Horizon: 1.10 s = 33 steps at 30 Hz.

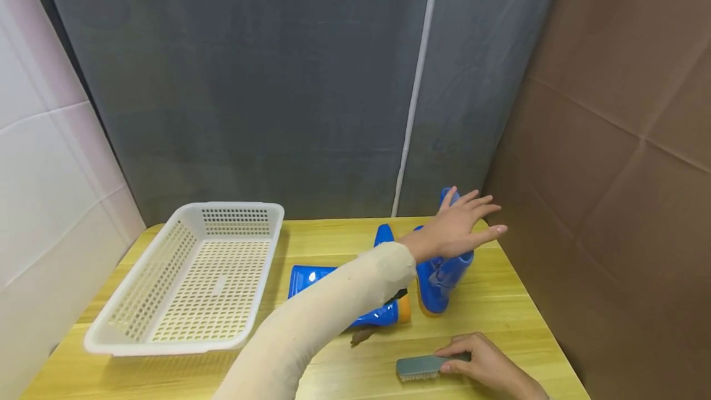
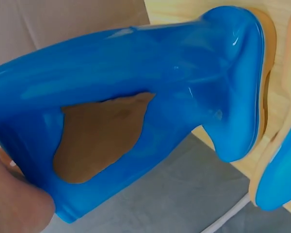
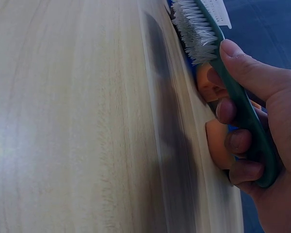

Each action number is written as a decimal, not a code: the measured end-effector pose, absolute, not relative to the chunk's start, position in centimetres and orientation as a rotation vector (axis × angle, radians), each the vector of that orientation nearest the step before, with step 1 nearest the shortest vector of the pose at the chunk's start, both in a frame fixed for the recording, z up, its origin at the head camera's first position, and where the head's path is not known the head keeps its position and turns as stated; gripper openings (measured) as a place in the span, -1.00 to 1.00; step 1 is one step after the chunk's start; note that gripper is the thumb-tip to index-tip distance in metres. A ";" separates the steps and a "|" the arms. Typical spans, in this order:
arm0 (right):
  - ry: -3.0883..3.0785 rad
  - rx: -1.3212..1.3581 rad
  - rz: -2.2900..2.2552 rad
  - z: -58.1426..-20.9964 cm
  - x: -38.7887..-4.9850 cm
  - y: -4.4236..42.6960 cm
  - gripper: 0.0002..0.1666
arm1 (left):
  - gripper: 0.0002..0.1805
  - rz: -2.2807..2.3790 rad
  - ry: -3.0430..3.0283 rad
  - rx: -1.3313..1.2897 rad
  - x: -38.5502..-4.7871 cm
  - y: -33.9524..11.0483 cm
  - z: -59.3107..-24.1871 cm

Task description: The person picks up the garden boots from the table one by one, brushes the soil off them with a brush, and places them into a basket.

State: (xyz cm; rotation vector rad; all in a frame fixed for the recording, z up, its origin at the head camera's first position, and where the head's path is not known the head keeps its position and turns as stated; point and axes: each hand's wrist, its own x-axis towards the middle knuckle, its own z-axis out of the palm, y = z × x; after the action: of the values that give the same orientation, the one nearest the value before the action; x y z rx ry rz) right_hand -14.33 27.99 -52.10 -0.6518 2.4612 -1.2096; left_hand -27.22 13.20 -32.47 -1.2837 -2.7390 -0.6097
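With its fingers spread, my left hand is over an upright blue boot at the right of the table. In the left wrist view, part of the hand is beside the top of a blue boot, which bears a brown patch on its shaft. My right hand grips the handle of a green brush low over the near side of the table, pale bristles downward. The right wrist view shows its fingers curled round the brush handle.
A white perforated basket stands on the left of the wooden table. Another blue boot with an orange sole lies mid-table, partly hidden by my left sleeve. Beside it is a small brown piece. Dark cloth hangs behind.
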 end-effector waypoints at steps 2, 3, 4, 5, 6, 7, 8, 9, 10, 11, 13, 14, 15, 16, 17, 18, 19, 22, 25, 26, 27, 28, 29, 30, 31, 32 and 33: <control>2.457 -0.649 -1.216 -52.0 -14.3 28.0 -0.64 | -0.32 -0.645 -2.704 -1.297 -27.0 13.3 -32.5; 2.454 -0.650 -1.221 -52.0 -14.2 27.9 -0.64 | -0.33 -0.662 -2.686 -1.298 -26.9 13.4 -32.5; 2.452 -0.656 -1.226 -52.0 -14.3 27.9 -0.64 | -0.33 -0.673 -2.668 -1.295 -26.9 13.4 -32.6; 2.448 -0.658 -1.235 -52.0 -14.3 27.9 -0.65 | -0.34 -0.684 -2.651 -1.291 -26.8 13.4 -32.6; 2.446 -0.663 -1.242 -52.0 -14.3 27.9 -0.65 | -0.34 -0.695 -2.639 -1.292 -26.7 13.4 -32.7; 2.445 -0.671 -1.245 -52.0 -14.3 27.9 -0.65 | -0.35 -0.714 -2.627 -1.301 -26.7 13.4 -32.8; 2.447 -0.679 -1.247 -52.0 -14.4 27.9 -0.65 | -0.36 -0.736 -2.614 -1.318 -26.6 13.3 -32.8; 2.447 -0.683 -1.246 -52.0 -14.4 27.9 -0.65 | -0.38 -0.762 -2.593 -1.344 -26.6 13.2 -32.9; 2.445 -0.683 -1.246 -52.0 -14.3 27.9 -0.64 | -0.39 -0.793 -2.579 -1.375 -26.6 13.1 -33.0; 2.440 -0.681 -1.247 -52.0 -14.3 27.9 -0.65 | -0.40 -0.837 -2.564 -1.413 -26.6 13.0 -33.1; 2.433 -0.675 -1.248 -52.1 -14.3 27.9 -0.65 | -0.43 -0.926 -2.531 -1.489 -26.6 12.7 -33.2; 2.427 -0.670 -1.250 -52.1 -14.3 27.9 -0.65 | -0.44 -0.966 -2.519 -1.515 -26.6 12.5 -33.2; 2.420 -0.664 -1.254 -52.1 -14.3 27.9 -0.65 | -0.44 -0.995 -2.512 -1.529 -26.7 12.4 -33.3; 2.415 -0.656 -1.258 -52.0 -14.2 27.9 -0.66 | -0.45 -1.017 -2.507 -1.537 -26.7 12.3 -33.3; 2.411 -0.651 -1.261 -52.0 -14.2 27.9 -0.66 | -0.45 -1.031 -2.499 -1.541 -26.8 12.2 -33.3; 2.408 -0.647 -1.264 -51.9 -14.2 27.9 -0.65 | -0.45 -1.022 -2.495 -1.534 -26.9 12.2 -33.3; 2.409 -0.646 -1.263 -51.9 -14.2 27.9 -0.65 | -0.45 -1.010 -2.493 -1.518 -26.9 12.2 -33.4; 2.411 -0.656 -1.269 -51.9 -14.3 27.7 -0.64 | -0.44 -0.962 -2.480 -1.466 -27.2 12.2 -33.5; 2.425 -0.668 -1.261 -52.0 -14.3 27.6 -0.64 | -0.44 -0.905 -2.479 -1.437 -27.4 12.1 -33.7; 2.427 -0.667 -1.257 -52.0 -14.3 27.6 -0.64 | -0.44 -0.865 -2.481 -1.440 -27.5 12.0 -33.8; 2.427 -0.662 -1.253 -52.1 -14.3 27.6 -0.65 | -0.44 -0.823 -2.478 -1.450 -27.6 11.9 -34.0; 2.429 -0.661 -1.246 -52.2 -14.3 27.6 -0.65 | -0.44 -0.764 -2.475 -1.461 -27.8 11.8 -34.1; 2.431 -0.659 -1.243 -52.3 -14.3 27.6 -0.65 | -0.44 -0.697 -2.469 -1.474 -27.9 11.6 -34.2; 2.436 -0.658 -1.237 -52.3 -14.4 27.6 -0.65 | -0.44 -0.629 -2.455 -1.493 -28.0 11.5 -34.3; 2.438 -0.657 -1.232 -52.4 -14.4 27.6 -0.65 | -0.44 -0.561 -2.441 -1.509 -28.2 11.4 -34.4; 2.440 -0.660 -1.232 -52.4 -14.4 27.6 -0.65 | -0.43 -0.495 -2.427 -1.521 -28.3 11.2 -34.5; 2.444 -0.659 -1.229 -52.5 -14.4 27.6 -0.65 | -0.42 -0.438 -2.413 -1.527 -28.5 11.1 -34.6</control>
State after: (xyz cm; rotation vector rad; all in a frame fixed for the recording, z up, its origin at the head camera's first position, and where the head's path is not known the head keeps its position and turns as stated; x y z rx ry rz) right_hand -14.41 27.65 -52.47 -0.6588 2.4442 -1.2287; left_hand -28.48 11.14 -34.57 -1.5272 -2.4131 -0.4378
